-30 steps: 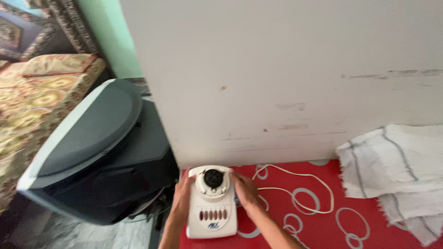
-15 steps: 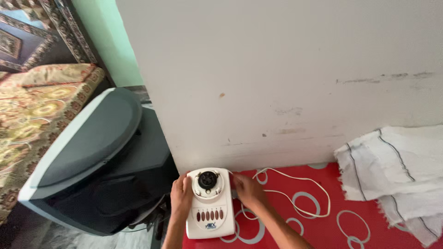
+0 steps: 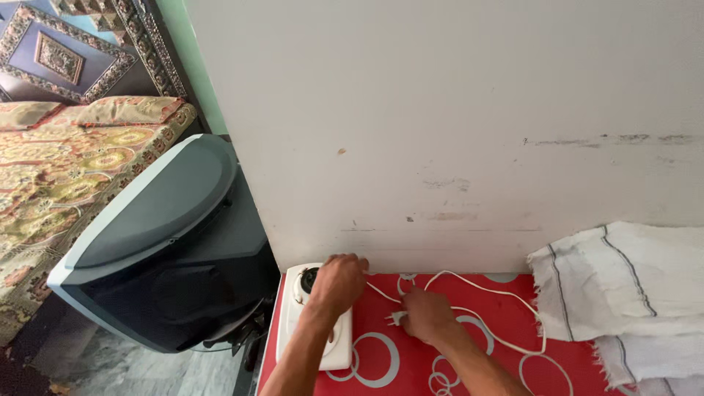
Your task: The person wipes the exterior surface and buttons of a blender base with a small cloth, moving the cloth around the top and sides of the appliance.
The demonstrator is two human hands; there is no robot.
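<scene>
A dark old television (image 3: 161, 242) stands left of the red circle-patterned tabletop (image 3: 506, 367). On its left end sits the white mixer base (image 3: 312, 323), left hand (image 3: 337, 282) curled over it. Right hand (image 3: 429, 317) pinches the white cord (image 3: 477, 287) by its plug (image 3: 396, 318).

Wall (image 3: 455, 132) blocks behind; television (image 3: 161, 249) left, cloth (image 3: 631, 279) right

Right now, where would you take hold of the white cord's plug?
Pinch the plug body from above, at the cord end beside the right hand. It lies flat on the red cloth, prongs pointing left toward the white appliance base, so the top and sides look free.
</scene>
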